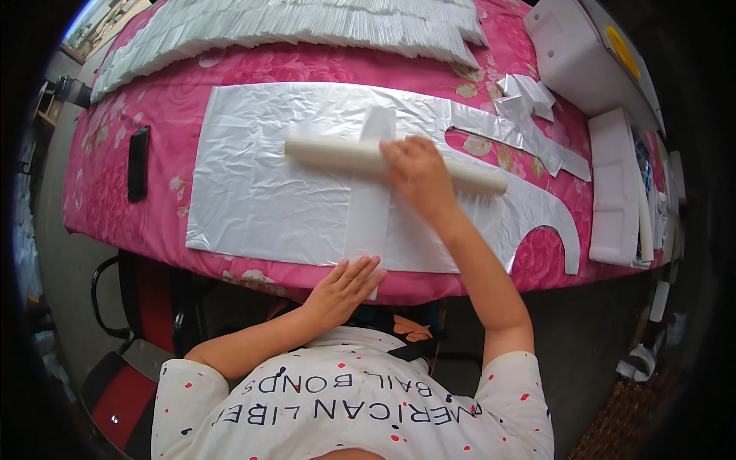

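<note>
A stack of white plastic carrier bags (261,176) with cut-out handles lies flat and creased in front of me. Across its middle, from near to far, runs a translucent whitish strip (368,222). A long cream-coloured tube (330,153) rests crosswise over the bags and the strip. My right hand (422,176) is closed on the tube near its middle, and the fingers partly hide it. At the near edge of the bags, my left hand (343,290) lies with fingers stretched out, pressing the near end of the strip.
Long rows of folded white bags (291,27) line the far side of the pink flowered tablecloth (100,207). A black oblong object (138,163) lies left. Crumpled plastic scraps (529,98) and white foam boxes (613,176) sit right. Red-and-black chairs (146,299) stand lower left.
</note>
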### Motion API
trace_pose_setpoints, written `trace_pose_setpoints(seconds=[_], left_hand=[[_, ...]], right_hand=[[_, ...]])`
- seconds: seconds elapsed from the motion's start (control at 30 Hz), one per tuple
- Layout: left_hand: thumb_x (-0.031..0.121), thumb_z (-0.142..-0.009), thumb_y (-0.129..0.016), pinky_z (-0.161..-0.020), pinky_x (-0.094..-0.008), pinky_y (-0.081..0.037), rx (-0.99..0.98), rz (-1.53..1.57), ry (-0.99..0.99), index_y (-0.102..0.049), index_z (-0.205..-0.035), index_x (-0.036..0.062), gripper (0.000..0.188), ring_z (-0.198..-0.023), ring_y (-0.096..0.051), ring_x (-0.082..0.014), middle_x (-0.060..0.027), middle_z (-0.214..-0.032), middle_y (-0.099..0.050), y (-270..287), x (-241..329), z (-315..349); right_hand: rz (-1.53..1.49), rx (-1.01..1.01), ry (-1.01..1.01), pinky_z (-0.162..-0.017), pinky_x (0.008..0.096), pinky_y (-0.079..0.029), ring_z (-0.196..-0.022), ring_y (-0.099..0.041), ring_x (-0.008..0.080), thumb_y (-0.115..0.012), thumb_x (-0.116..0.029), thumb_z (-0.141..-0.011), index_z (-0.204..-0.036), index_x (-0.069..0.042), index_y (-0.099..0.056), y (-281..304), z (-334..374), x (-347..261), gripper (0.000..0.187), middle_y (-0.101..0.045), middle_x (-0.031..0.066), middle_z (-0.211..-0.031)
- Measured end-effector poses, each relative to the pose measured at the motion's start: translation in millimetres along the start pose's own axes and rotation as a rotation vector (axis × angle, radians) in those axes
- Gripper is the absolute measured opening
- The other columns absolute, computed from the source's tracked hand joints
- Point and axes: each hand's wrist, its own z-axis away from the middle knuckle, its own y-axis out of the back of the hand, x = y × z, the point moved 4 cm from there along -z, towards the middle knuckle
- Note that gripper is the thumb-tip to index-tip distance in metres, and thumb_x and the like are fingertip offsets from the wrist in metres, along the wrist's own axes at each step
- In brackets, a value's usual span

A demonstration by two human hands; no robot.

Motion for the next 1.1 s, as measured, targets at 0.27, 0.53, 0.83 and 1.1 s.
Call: trace_pose_setpoints(seconds=[0.27, 0.53, 0.83, 1.1], left_hand=[[0.011, -0.08, -0.047, -0.101, -0.0399, -0.035, 0.037, 0.264, -0.124, -0.044, -0.127, 0.0024, 0.048, -0.123, -0.038, -0.0274, -0.014, -0.133, -0.039, 21, -24, 4], [0.008, -0.078, -0.053, -0.094, -0.0367, -0.043, 0.098, 0.467, -0.257, -0.054, -0.114, 0.0004, 0.037, -0.112, -0.051, -0.0253, -0.0124, -0.122, -0.052, 32, -47, 2], [0.023, -0.062, -0.066, -0.101, -0.0409, -0.035, 0.078, 0.359, -0.113, -0.045, -0.126, 0.0029, 0.07, -0.117, -0.048, -0.0259, -0.0146, -0.125, -0.05, 34, -81, -27], [0.03, -0.069, -0.061, -0.078, -0.0377, -0.048, 0.178, 0.593, 0.071, -0.05, -0.121, 0.0022, 0.06, -0.091, -0.061, -0.0289, -0.014, -0.101, -0.063, 37, -96, -44]], right_hand=[[0.073, 0.09, 0.001, -0.092, 0.0373, -0.04, -0.107, -0.046, 0.0312, -0.066, -0.004, -0.068, -0.119, -0.008, -0.055, 7, -35, 27, 0.052, -0.054, 0.0124, -0.116], [-0.294, -0.423, 0.189, -0.092, 0.0367, -0.042, -0.108, -0.049, 0.0309, -0.058, 0.004, -0.063, -0.12, -0.004, -0.05, -4, 62, -54, 0.058, -0.051, 0.0136, -0.12], [-0.194, -0.187, 0.079, -0.087, 0.0358, -0.045, -0.103, -0.053, 0.0291, -0.059, 0.0, -0.067, -0.102, -0.003, -0.059, -10, 73, -56, 0.035, -0.054, 0.0112, -0.115], [-0.252, -0.126, -0.067, -0.066, 0.034, -0.049, -0.076, -0.061, 0.0236, -0.062, -0.006, -0.073, -0.09, -0.007, -0.066, -1, 63, -40, 0.018, -0.064, 0.0075, -0.085]])
